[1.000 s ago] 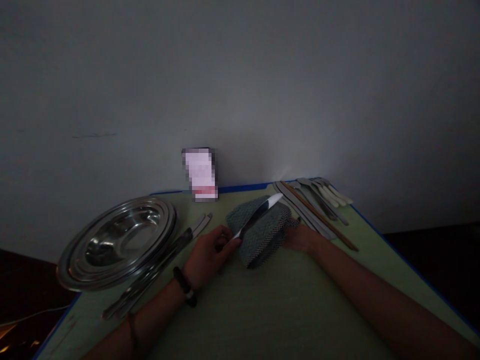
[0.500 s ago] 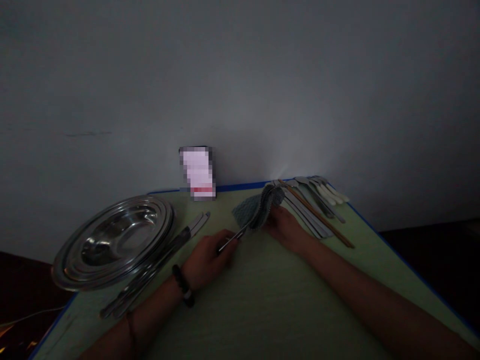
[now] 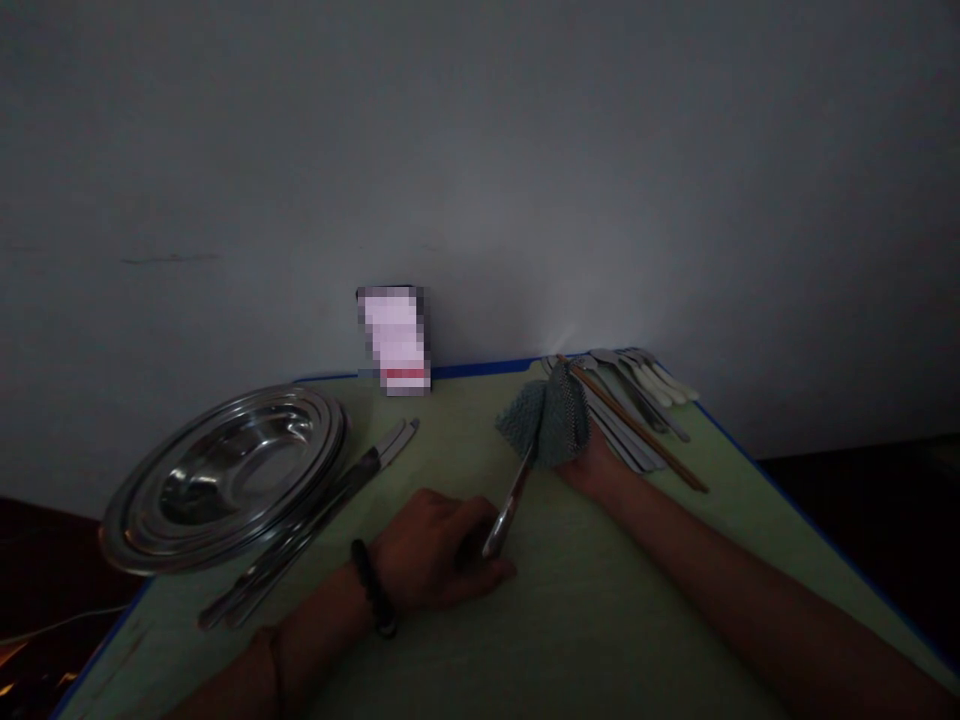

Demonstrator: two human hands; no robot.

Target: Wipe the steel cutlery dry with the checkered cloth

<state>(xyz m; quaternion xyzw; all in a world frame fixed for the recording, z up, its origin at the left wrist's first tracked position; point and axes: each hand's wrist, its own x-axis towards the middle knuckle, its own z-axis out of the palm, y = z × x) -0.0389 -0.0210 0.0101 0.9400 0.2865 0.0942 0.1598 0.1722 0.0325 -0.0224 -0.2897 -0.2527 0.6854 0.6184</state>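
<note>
My right hand (image 3: 592, 465) is closed around a grey-green knitted cloth (image 3: 547, 420), its fingers mostly hidden behind it. Out of the cloth's fold slopes the shiny metal handle of a piece of cutlery (image 3: 508, 512); the cloth covers its other end, so its kind cannot be made out. Thumb and index finger of my left hand (image 3: 442, 550) are spread apart, with the handle's lower end between them and no visible grip on it. A dark beaded bracelet circles my left wrist. Beside my left forearm lie several table knives (image 3: 360, 475).
Stacked steel divided plates (image 3: 135, 520) overhang the table's left edge. A phone (image 3: 397, 340) leans on the wall. Right of the cloth lie wooden chopsticks (image 3: 652, 440), several flat metal utensils (image 3: 626, 440) and white-handled cutlery (image 3: 671, 385) on the green table (image 3: 600, 620).
My left hand's fingers have spread from around the handle. The cloth and cutlery in my right hand have shifted right, and the handle now slants more steeply.
</note>
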